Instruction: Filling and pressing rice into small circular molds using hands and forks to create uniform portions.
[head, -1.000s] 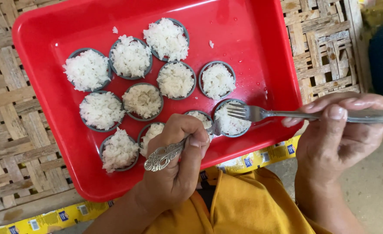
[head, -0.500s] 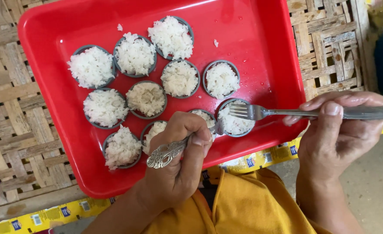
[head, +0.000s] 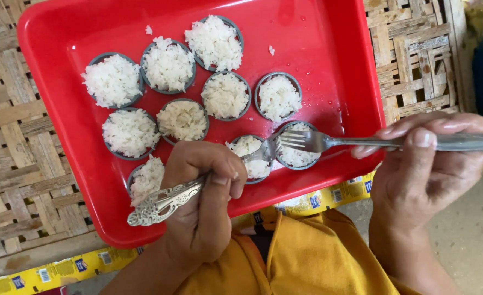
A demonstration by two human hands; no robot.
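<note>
A woven mat (head: pixel 12 131) of flat, pale-brown strips covers the surface on the left and shows again at the upper right (head: pixel 416 60), its weave coarse and worn — some strips are frayed and gapped. Along its near edge runs a yellow band (head: pixel 50 270) with small printed patches. At the lower right lies bare grey floor (head: pixel 471 240) — dull and speckled. The light is soft and even, with faint shadows.
</note>
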